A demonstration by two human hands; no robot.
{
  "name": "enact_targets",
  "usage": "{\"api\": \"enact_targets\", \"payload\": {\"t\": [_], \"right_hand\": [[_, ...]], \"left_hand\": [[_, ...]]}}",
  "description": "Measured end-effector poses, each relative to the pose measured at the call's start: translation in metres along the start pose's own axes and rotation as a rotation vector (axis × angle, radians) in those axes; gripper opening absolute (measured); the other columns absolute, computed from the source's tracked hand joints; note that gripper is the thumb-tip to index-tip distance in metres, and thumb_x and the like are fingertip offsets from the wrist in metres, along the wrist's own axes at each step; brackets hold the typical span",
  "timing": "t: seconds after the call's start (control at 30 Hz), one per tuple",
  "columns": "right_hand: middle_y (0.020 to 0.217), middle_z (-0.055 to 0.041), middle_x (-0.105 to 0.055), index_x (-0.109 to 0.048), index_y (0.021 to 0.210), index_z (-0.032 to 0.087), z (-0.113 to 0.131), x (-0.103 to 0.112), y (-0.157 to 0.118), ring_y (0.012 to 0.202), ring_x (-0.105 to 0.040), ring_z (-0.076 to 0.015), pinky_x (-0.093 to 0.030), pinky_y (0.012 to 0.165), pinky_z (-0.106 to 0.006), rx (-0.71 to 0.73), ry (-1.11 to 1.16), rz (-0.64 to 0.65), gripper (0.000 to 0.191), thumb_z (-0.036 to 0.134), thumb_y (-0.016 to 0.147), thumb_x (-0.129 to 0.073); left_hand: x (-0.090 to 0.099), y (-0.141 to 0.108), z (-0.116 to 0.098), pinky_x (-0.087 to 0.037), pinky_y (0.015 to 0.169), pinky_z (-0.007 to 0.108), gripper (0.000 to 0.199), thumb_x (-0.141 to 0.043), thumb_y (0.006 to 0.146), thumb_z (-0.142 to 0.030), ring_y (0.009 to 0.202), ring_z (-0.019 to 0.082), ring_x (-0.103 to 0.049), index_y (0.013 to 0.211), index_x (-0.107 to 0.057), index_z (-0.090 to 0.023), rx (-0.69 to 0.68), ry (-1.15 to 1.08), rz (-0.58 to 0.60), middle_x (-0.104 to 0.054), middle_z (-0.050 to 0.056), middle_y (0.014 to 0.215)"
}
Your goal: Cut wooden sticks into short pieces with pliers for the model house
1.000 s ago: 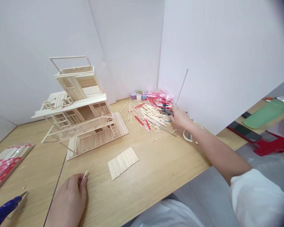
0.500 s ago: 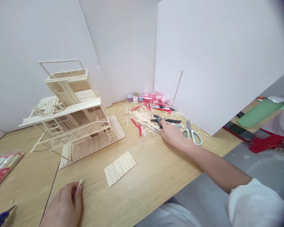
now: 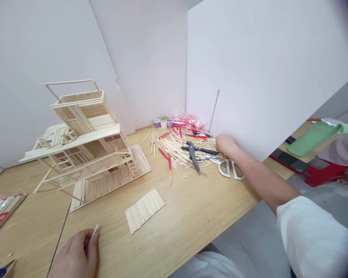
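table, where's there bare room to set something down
Widest: bare table right of the stick panel, down to the near edge. Narrower: between panel and left hand. Crowded: far corner, with loose sticks, pliers, scissors.

Your left hand (image 3: 77, 253) pinches short wooden stick (image 3: 95, 230) over desk (image 3: 185, 216); your right hand (image 3: 225, 146) near white-handled scissors (image 3: 227, 169), beside black-handled pliers (image 3: 193, 156).

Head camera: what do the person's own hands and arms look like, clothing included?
Both hands, left and right, are bare, with no glove or marking visible. The right forearm is slim and uncovered, with no watch or cable; a loose, plain white sleeve ends near the elbow. The left sleeve is out of view, and the right fingertips can't be made out.
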State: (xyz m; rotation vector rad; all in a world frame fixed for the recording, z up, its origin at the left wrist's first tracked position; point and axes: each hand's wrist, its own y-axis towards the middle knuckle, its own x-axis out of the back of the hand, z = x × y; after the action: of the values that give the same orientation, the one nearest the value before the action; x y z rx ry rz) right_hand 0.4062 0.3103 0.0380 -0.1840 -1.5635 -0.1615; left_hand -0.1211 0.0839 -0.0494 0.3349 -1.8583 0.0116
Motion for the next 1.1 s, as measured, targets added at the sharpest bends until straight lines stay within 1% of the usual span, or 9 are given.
{"api": "enact_targets", "payload": {"t": [0.13, 0.3, 0.43, 0.57, 0.67, 0.73, 0.83, 0.93, 1.1], "right_hand": [[0.129, -0.0119, -0.062, -0.060, 0.129, 0.015, -0.004, -0.014, 0.005, 0.109, -0.064, -0.0240, -0.056, 0.091, -0.045, -0.003, 0.087, -0.006, 0.040, 0.037, 0.096, -0.064], [0.124, -0.0155, -0.065, -0.062, 0.125, 0.010, -0.011, -0.009, -0.001, 0.110, -0.065, -0.0263, -0.054, 0.094, -0.047, -0.006, 0.286, -0.088, 0.037, 0.031, 0.095, -0.065], [0.108, -0.0184, -0.073, -0.063, 0.119, 0.005, -0.011, 0.001, -0.026, 0.101, -0.070, -0.0260, -0.055, 0.090, -0.040, 0.114, 0.541, -0.143, 0.030, 0.020, 0.093, -0.058], [0.086, -0.0077, -0.076, -0.068, 0.098, 0.014, 0.004, 0.006, -0.071, 0.075, -0.072, -0.0173, -0.058, 0.071, -0.028, 0.358, 0.814, 0.000, 0.024, 0.035, 0.092, -0.059], [0.077, -0.0058, -0.074, -0.066, 0.087, 0.016, 0.020, 0.006, -0.104, 0.067, -0.070, -0.0155, -0.056, 0.062, -0.025, 0.567, 1.091, 0.203, 0.026, 0.042, 0.085, -0.069], [0.075, -0.0049, -0.073, -0.066, 0.085, 0.017, 0.029, 0.005, -0.122, 0.066, -0.069, -0.0154, -0.054, 0.059, -0.025, 0.642, 1.186, 0.310, 0.025, 0.041, 0.081, -0.073], [0.074, -0.0029, -0.071, -0.066, 0.084, 0.018, 0.041, -0.003, -0.139, 0.068, -0.069, -0.0160, -0.054, 0.060, -0.025, 0.690, 1.109, 0.343, 0.019, 0.036, 0.081, -0.072], [0.073, -0.0020, -0.071, -0.066, 0.082, 0.019, 0.045, -0.016, -0.147, 0.067, -0.069, -0.0164, -0.053, 0.062, -0.026, 0.737, 1.002, 0.310, 0.013, 0.031, 0.083, -0.067], [0.076, -0.0026, -0.072, -0.068, 0.083, 0.018, 0.042, -0.038, -0.146, 0.070, -0.069, -0.0176, -0.052, 0.065, -0.028, 0.732, 0.991, 0.193, 0.012, 0.030, 0.083, -0.065]], "left_hand": [[0.007, 0.002, -0.007, -0.052, 0.082, 0.045, 0.037, -0.039, 0.090, -0.056, 0.088, 0.033, -0.066, 0.089, -0.056, -0.024, 0.025, -0.003, -0.002, -0.069, 0.011, 0.090], [0.023, -0.003, -0.025, -0.053, 0.074, 0.043, 0.041, -0.042, 0.087, -0.060, 0.083, 0.031, -0.067, 0.092, -0.060, -0.023, 0.172, -0.066, 0.018, -0.071, 0.009, 0.090], [0.032, -0.011, -0.042, -0.054, 0.084, 0.042, 0.041, -0.051, 0.085, -0.061, 0.092, 0.028, -0.068, 0.097, -0.063, -0.024, 0.272, -0.220, -0.130, -0.072, 0.006, 0.100], [0.035, -0.017, -0.063, -0.052, 0.098, 0.044, 0.037, -0.064, 0.079, -0.057, 0.106, 0.029, -0.068, 0.092, -0.067, -0.022, 0.212, -0.473, -0.183, -0.074, 0.006, 0.109], [0.039, -0.023, -0.096, -0.053, 0.100, 0.041, 0.033, -0.071, 0.077, -0.052, 0.106, 0.028, -0.070, 0.084, -0.072, -0.020, 0.117, -0.697, -0.070, -0.077, 0.007, 0.104], [0.039, -0.024, -0.130, -0.056, 0.094, 0.038, 0.030, -0.073, 0.079, -0.048, 0.101, 0.027, -0.072, 0.082, -0.074, -0.018, -0.011, -0.827, 0.092, -0.078, 0.008, 0.098], [0.025, -0.016, -0.186, -0.057, 0.090, 0.033, 0.023, -0.070, 0.084, -0.039, 0.099, 0.024, -0.073, 0.081, -0.076, -0.017, -0.214, -0.913, 0.277, -0.079, 0.009, 0.100], [-0.003, 0.000, -0.230, -0.056, 0.087, 0.033, 0.016, -0.069, 0.084, -0.025, 0.093, 0.022, -0.074, 0.092, -0.079, -0.015, -0.270, -0.890, 0.378, -0.079, 0.009, 0.102], [-0.040, 0.015, -0.262, -0.055, 0.080, 0.031, 0.020, -0.066, 0.087, -0.021, 0.084, 0.020, -0.073, 0.101, -0.079, -0.015, -0.293, -0.752, 0.373, -0.080, 0.008, 0.098]]}}
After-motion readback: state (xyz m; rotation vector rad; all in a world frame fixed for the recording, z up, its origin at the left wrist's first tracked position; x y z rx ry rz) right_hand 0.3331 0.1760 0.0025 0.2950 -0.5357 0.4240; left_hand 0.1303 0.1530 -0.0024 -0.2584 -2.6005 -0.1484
